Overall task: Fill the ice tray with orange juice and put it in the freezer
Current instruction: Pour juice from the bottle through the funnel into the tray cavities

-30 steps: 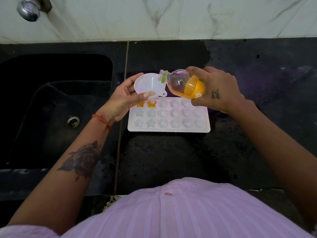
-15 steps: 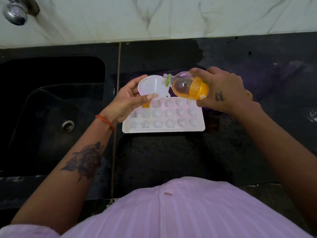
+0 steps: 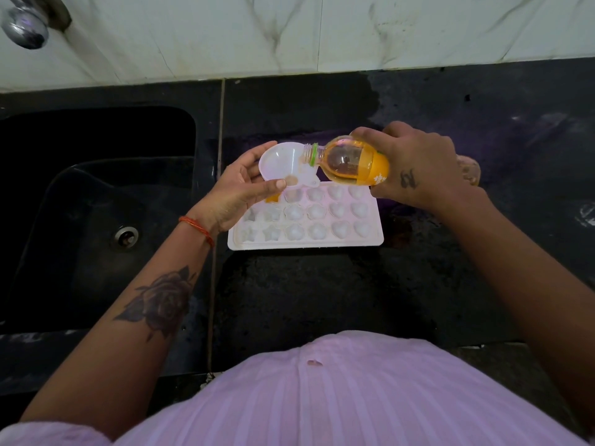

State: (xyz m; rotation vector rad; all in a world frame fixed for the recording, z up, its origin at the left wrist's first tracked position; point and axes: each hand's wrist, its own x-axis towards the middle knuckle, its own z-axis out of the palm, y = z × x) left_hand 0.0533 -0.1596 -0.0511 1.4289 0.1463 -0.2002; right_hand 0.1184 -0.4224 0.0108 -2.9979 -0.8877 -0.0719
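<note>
Fingers of right hand [image 3: 415, 169] grip orange-labelled bottle [image 3: 349, 160], print unreadable; left hand [image 3: 238, 188] pinches funnel [image 3: 280, 164].

Tabletop [image 3: 322, 300]: black, speckled stone, running up to a white marbled wall.
Seam: a thin vertical joint beside the sink [image 3: 96, 220], which is set into the left part.
Resting on it: white ice tray [image 3: 306, 243], flat, just right of the seam.
Surface: darker patch beyond the tray, possibly damp.

Black stone countertop [image 3: 322, 300], wet patches. Dark sink [image 3: 80, 220] at left, metal drain [image 3: 126, 236] in its floor. Chrome tap [image 3: 24, 25] upper left. White marble-patterned wall tiles [image 3: 386, 30] behind.
</note>
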